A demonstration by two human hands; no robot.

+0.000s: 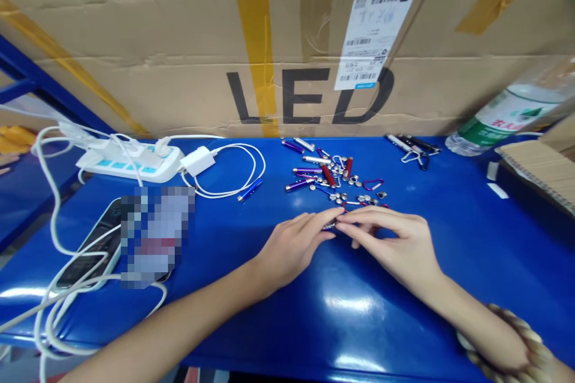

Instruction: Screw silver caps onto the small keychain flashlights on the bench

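Note:
My left hand (299,240) and my right hand (395,236) meet fingertip to fingertip above the blue tabletop. Both are closed in a pinch around a small shiny metallic piece (330,224), mostly hidden by the fingers. Just beyond them lies a loose group of small torches: purple ones (300,184), a silver one (317,160) and red ones (327,175). Among these are several button cells (341,197) and carabiner clips, one of them purple (373,184). A blue torch (250,190) lies apart on the left.
A cardboard box (179,42) walls off the back. At left are a white power strip (157,173), a charger (197,160), trailing cables and a phone (90,257). Dark and silver torches (411,146) lie at back right, near a tilted water bottle (498,116) and an open carton (539,170).

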